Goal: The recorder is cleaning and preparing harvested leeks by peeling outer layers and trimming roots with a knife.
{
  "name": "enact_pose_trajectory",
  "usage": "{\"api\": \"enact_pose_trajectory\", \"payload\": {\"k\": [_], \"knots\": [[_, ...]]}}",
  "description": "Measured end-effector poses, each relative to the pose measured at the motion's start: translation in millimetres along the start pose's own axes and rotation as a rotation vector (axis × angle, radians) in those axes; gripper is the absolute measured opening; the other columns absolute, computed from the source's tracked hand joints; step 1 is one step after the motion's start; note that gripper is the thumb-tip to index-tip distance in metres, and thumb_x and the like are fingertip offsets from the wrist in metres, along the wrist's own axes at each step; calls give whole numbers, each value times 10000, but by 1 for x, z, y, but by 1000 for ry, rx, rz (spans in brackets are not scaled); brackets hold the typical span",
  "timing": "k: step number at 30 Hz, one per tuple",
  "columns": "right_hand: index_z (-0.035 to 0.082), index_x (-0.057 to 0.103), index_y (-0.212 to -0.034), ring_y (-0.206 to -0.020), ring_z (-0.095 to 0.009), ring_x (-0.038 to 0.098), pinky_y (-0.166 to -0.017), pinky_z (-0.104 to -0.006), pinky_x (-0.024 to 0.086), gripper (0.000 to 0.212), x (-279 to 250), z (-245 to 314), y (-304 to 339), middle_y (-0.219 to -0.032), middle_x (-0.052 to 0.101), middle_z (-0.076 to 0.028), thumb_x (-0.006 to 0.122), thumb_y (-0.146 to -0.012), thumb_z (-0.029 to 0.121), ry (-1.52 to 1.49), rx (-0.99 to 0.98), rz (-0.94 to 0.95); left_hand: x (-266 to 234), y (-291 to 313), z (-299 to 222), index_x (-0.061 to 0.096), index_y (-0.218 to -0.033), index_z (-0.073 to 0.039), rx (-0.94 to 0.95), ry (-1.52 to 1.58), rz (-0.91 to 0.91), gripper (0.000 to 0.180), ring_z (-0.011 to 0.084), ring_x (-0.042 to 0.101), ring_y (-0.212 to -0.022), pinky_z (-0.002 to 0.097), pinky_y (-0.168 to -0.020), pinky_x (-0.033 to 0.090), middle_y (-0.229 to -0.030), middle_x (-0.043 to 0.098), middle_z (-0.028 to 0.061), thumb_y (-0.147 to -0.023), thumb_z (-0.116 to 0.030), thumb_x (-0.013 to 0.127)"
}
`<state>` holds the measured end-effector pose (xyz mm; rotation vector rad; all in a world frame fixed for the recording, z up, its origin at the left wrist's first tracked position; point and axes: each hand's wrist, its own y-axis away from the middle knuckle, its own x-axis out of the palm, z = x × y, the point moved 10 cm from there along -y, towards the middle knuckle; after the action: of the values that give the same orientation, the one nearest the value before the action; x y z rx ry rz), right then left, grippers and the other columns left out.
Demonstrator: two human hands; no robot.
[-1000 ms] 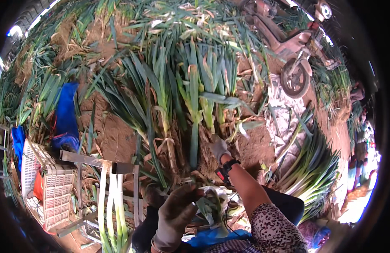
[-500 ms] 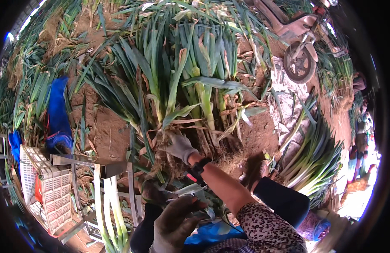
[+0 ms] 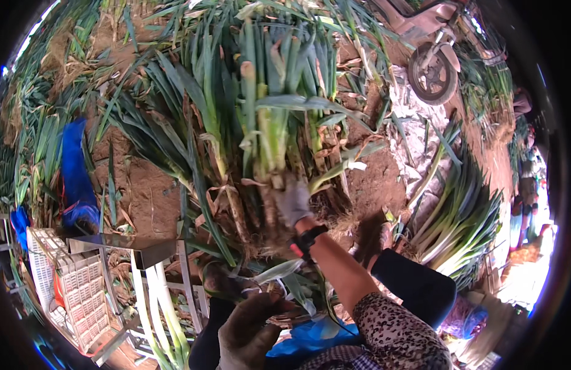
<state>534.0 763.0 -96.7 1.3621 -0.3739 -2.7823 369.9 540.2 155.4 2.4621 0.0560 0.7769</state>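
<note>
A thick bundle of leeks (image 3: 205,92), green-leaved with soil-covered roots, stands on the earth in front of me. My right hand (image 3: 291,202), in a pale work glove, is closed around the lower stalks of a few leeks (image 3: 273,139) at the bundle's front. Those stalks are smeared by motion, and my fingers are partly hidden behind them. Close to my body, my left hand (image 3: 251,333), also gloved, hovers with its thumb apart from its half-bent fingers. Nothing shows in its grasp.
Cleaned leeks with white stems (image 3: 162,308) rest by a metal stand (image 3: 153,246) at left, beside a pale plastic crate (image 3: 78,290). More leeks (image 3: 461,228) lie in a pile at right. A motorbike wheel (image 3: 432,74) stands at the far right.
My right hand has shifted right and slightly away from me, and the leeks at it have moved with it. My left hand stays almost in place.
</note>
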Motion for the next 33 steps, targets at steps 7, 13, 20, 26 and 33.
{"api": "enact_pose_trajectory", "payload": {"k": [7, 13, 20, 26, 33], "knots": [[34, 450, -1542, -1232, -466, 607, -1032, -506, 508, 804, 28, 64, 7, -1430, 565, -300, 787, -842, 240, -55, -358, 82, 35, -22, 15, 525, -1437, 32, -31, -33, 52, 559, 310, 659, -1178, 467, -1055, 488, -1252, 695, 187, -966, -186, 729], [150, 202, -1668, -1264, -510, 577, -1083, -493, 493, 1028, 53, 46, 34, -1548, 402, -364, 795, -834, 241, -47, -273, 256, 47, -31, 23, 529, -1431, 29, -47, -48, 55, 554, 314, 664, -1163, 472, -1047, 492, -1240, 699, 186, -965, -194, 728], [130, 192, -1674, -1116, -450, 673, -979, -467, 552, 1078, 48, -16, 20, -1299, 614, -339, 808, -791, 182, -366, 240, 169, 44, -34, 27, 533, -1424, 26, -56, -50, 47, 548, 318, 669, -1147, 478, -1037, 496, -1225, 703, 184, -965, -203, 725], [53, 460, -1541, -969, -337, 680, -819, -446, 567, 755, 1, 60, 24, -1217, 650, -250, 726, -854, 216, -513, -160, 207, 27, -27, 24, 537, -1418, 22, -56, -30, 13, 543, 322, 674, -1132, 483, -1029, 500, -1213, 706, 183, -965, -211, 724], [132, 208, -1665, -1545, -471, 255, -1290, -550, 193, 1239, -45, 23, -18, -1699, 247, -240, 875, -735, 608, 184, -91, 24, 31, -38, 20, 541, -1411, 19, -37, -18, 46, 538, 326, 679, -1115, 489, -1019, 504, -1199, 710, 181, -964, -221, 722]]}}
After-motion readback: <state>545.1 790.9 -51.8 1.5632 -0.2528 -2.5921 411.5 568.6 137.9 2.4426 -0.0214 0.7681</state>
